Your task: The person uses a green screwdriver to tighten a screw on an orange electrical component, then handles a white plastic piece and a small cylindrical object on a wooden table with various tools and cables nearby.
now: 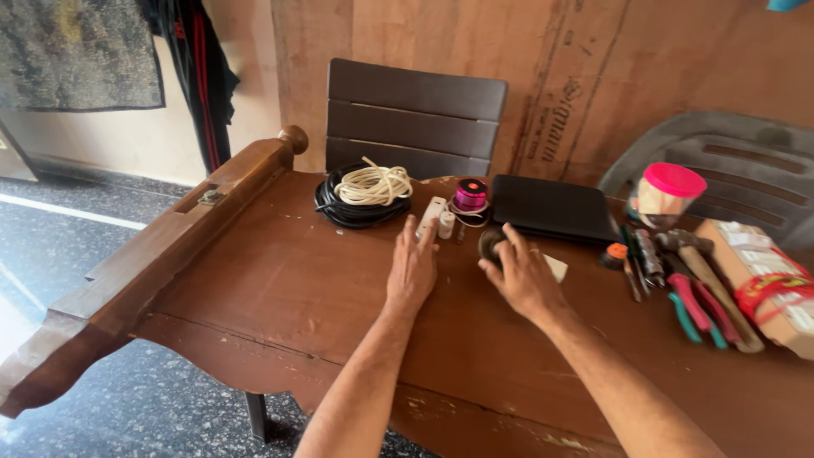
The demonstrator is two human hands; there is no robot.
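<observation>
My left hand (412, 270) lies flat on the brown wooden table (280, 280), fingers together and empty, its fingertips just short of a small white plastic piece (432, 215). My right hand (519, 271) curls over a dark round roll (489, 244), fingers around it. A small white cylinder (446, 225) and a pink spool (471, 195) stand just beyond the hands. A pale flat block (557, 268) peeks out to the right of my right hand.
A black cable coil with cream cord on top (363, 192) sits at the back. A black flat case (551, 209), pink-lidded jar (667, 195), hammer (708, 271), pliers (695, 307) and a carton (767, 284) crowd the right side. A dark chair (413, 119) stands behind.
</observation>
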